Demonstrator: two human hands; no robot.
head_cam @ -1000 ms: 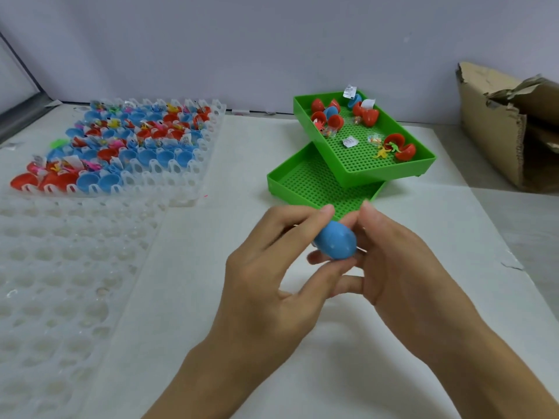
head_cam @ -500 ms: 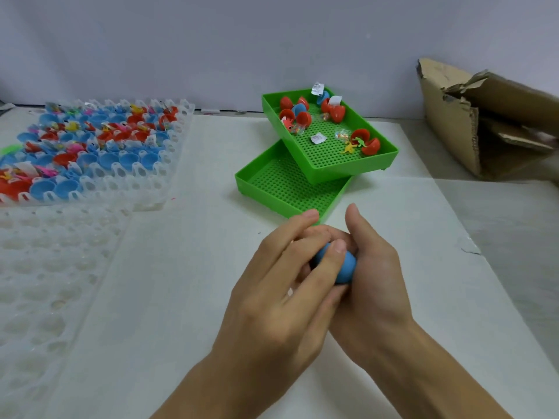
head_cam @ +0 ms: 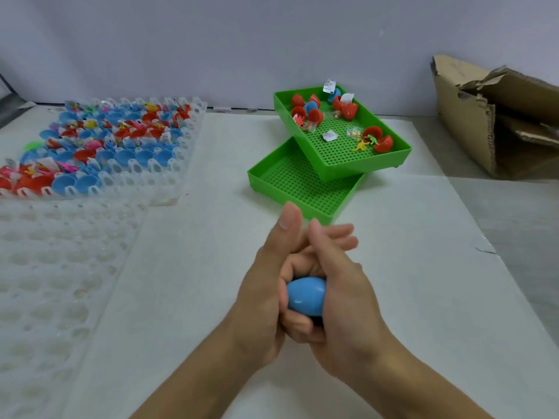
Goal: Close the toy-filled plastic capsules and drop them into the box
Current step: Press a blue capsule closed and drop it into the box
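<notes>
From the head view, you clasped the blue capsule (head_cam: 306, 296) between both palms at 6 o'clock: your left hand (head_cam: 266, 294) curled round it, your right hand (head_cam: 341, 300) wrapped over it (fingertips blurred). The cardboard box (head_cam: 496, 116) sat at 2 o'clock, well apart; green trays (head_cam: 302, 189) at 12.

We count two green trays (head_cam: 308, 189), stacked askew, and one cardboard box (head_cam: 472, 128). One closed blue capsule (head_cam: 305, 296) sits between two hands (head_cam: 263, 297). Two clear cell trays (head_cam: 60, 282); loose capsules uncountable.
</notes>
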